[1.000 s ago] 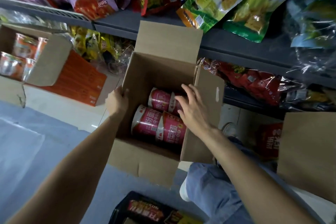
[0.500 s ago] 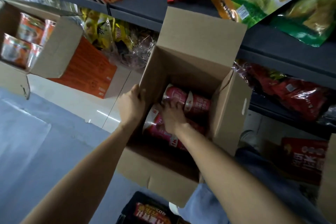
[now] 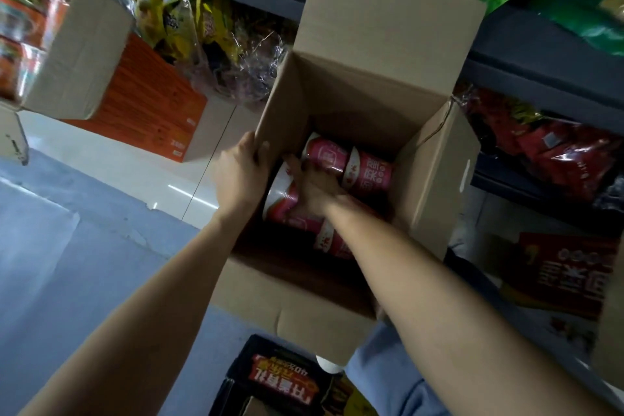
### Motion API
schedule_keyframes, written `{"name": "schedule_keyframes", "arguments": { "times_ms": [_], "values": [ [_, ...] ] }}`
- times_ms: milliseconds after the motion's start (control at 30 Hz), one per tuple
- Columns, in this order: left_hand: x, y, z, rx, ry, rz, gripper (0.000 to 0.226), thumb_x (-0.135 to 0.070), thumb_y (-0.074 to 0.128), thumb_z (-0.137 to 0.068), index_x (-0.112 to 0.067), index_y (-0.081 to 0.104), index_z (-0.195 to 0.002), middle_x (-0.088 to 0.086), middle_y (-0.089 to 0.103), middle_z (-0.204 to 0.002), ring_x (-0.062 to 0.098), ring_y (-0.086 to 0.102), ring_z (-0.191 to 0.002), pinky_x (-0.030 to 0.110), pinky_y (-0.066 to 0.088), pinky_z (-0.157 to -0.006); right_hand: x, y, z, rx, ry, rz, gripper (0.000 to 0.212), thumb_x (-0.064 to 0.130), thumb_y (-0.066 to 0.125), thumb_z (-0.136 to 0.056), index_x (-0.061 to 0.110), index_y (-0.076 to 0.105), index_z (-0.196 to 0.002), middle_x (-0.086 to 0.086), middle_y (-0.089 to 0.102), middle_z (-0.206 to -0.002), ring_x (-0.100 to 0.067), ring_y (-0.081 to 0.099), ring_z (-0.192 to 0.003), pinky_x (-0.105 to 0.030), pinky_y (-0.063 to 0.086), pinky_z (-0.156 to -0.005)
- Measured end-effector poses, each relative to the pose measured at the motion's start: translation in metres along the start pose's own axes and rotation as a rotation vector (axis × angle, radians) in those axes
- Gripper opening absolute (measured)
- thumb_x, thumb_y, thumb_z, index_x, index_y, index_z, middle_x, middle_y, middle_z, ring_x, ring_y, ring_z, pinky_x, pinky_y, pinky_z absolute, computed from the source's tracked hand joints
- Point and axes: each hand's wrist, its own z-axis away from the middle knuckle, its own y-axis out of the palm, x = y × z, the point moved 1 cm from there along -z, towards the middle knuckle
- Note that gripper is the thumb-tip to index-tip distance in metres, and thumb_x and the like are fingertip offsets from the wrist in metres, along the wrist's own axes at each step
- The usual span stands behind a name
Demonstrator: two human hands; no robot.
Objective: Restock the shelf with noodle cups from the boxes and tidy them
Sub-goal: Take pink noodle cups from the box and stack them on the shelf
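Note:
An open cardboard box (image 3: 368, 44) stands on the floor in front of the shelves, flaps up. Pink noodle cups lie on their sides at its bottom; one far cup (image 3: 369, 174) shows clearly. My left hand (image 3: 241, 174) grips the box's left wall at the rim. My right hand (image 3: 314, 184) is deep inside the box, fingers wrapped over the nearest pink noodle cup (image 3: 282, 201), whose white rim faces left. My right forearm hides the cups nearer me.
Grey shelves (image 3: 526, 54) hold snack bags above and red packets to the right. A second open box with orange cups (image 3: 67, 54) sits upper left beside an orange carton (image 3: 148, 101). A black carton (image 3: 280, 382) lies near my knee, a red box (image 3: 560, 273) at right.
My right hand has gone from resting on top of the cups to reaching down and closing on the nearest one. My left hand stayed on the box wall. The view tilted downward.

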Motion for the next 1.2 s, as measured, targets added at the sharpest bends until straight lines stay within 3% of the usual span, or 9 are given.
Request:
{"name": "schedule_keyframes", "arguments": {
  "times_ms": [133, 233, 367, 500, 567, 633, 767, 967, 1200],
  "values": [
    [0.004, -0.004, -0.001, 0.091, -0.041, 0.110, 0.024, -0.029, 0.054, -0.093, -0.008, 0.064, -0.097, 0.022, 0.067, -0.090, 0.041, 0.061, -0.086, 0.033, 0.032, -0.060, 0.017, -0.044, 0.044, -0.206, 0.011, 0.034, 0.112, 0.046, 0.081, -0.065, 0.026, 0.011, -0.150, -0.015, 0.033, -0.141, -0.038, 0.049, -0.119, -0.045, 0.041, -0.094],
    [0.016, -0.015, 0.011, 0.245, -0.128, 0.309, 0.030, -0.038, 0.061, -0.088, -0.019, 0.065, -0.112, 0.011, 0.068, -0.104, 0.029, 0.061, -0.103, 0.030, 0.041, -0.072, 0.016, -0.078, 0.089, -0.369, -0.003, -0.044, 0.117, 0.053, 0.082, -0.059, 0.027, 0.014, -0.151, -0.011, 0.033, -0.143, -0.035, 0.047, -0.121, -0.042, 0.037, -0.099],
    [0.042, -0.047, 0.091, -0.009, -0.271, 0.200, 0.056, -0.049, 0.067, -0.080, -0.016, 0.054, -0.124, 0.019, 0.054, -0.118, 0.037, 0.049, -0.109, 0.041, 0.038, -0.091, 0.003, -0.101, 0.142, -0.527, 0.054, -0.314, 0.122, 0.053, 0.087, -0.051, 0.029, 0.018, -0.148, -0.010, 0.038, -0.139, -0.029, 0.045, -0.125, -0.038, 0.037, -0.102],
    [0.055, -0.049, 0.151, 0.490, -0.696, 0.430, 0.082, -0.063, 0.054, -0.083, -0.013, 0.022, -0.141, 0.016, 0.059, -0.107, 0.033, 0.066, -0.087, 0.036, 0.051, -0.074, 0.003, -0.097, 0.170, -0.618, 0.070, -0.453, 0.120, 0.048, 0.089, -0.051, 0.026, 0.020, -0.146, -0.008, 0.038, -0.141, -0.023, 0.042, -0.128, -0.035, 0.036, -0.102],
    [0.047, -0.038, 0.146, 0.568, -0.786, 0.645, 0.086, -0.057, 0.059, -0.083, -0.011, 0.017, -0.142, 0.016, 0.061, -0.107, 0.031, 0.070, -0.072, 0.038, 0.058, -0.066, 0.006, -0.094, 0.176, -0.632, 0.057, -0.479, 0.119, 0.046, 0.089, -0.051, 0.027, 0.020, -0.146, -0.007, 0.038, -0.141, -0.022, 0.041, -0.129, -0.037, 0.037, -0.103],
    [0.042, -0.024, 0.130, 0.496, -0.735, 0.669, 0.073, -0.040, 0.065, -0.084, 0.005, 0.030, -0.129, 0.016, 0.066, -0.091, 0.031, 0.070, -0.068, 0.044, 0.059, -0.069, 0.008, -0.095, 0.180, -0.650, 0.043, -0.508, 0.118, 0.045, 0.089, -0.052, 0.027, 0.020, -0.146, -0.006, 0.037, -0.142, -0.021, 0.041, -0.129, -0.039, 0.038, -0.103],
    [0.054, -0.027, 0.096, 0.322, -0.668, 0.560, 0.042, -0.013, 0.049, -0.079, 0.006, 0.041, -0.115, 0.022, 0.069, -0.083, 0.033, 0.070, -0.075, 0.047, 0.057, -0.073, 0.006, -0.103, 0.185, -0.701, -0.016, -0.564, 0.116, 0.043, 0.089, -0.054, 0.028, 0.018, -0.145, -0.001, 0.032, -0.147, -0.018, 0.036, -0.133, -0.043, 0.038, -0.108],
    [0.075, -0.056, 0.075, 0.066, -0.641, 0.401, 0.052, -0.011, 0.047, -0.094, -0.003, 0.026, -0.141, 0.028, 0.053, -0.126, 0.044, 0.051, -0.115, 0.044, 0.040, -0.095, 0.012, -0.115, 0.190, -0.779, -0.054, -0.620, 0.113, 0.033, 0.090, -0.057, 0.022, 0.020, -0.145, -0.001, 0.031, -0.148, -0.011, 0.033, -0.132, -0.030, 0.033, -0.106],
    [0.058, -0.123, 0.075, 0.227, -0.481, 0.667, 0.046, -0.012, 0.064, -0.086, -0.012, 0.050, -0.130, 0.007, 0.058, -0.116, 0.026, 0.057, -0.105, 0.035, 0.046, -0.089, 0.041, -0.124, 0.215, -0.794, -0.049, -0.750, 0.122, 0.040, 0.090, -0.056, 0.028, 0.012, -0.149, -0.002, 0.031, -0.151, -0.016, 0.035, -0.136, -0.034, 0.036, -0.108]
  ]
}}
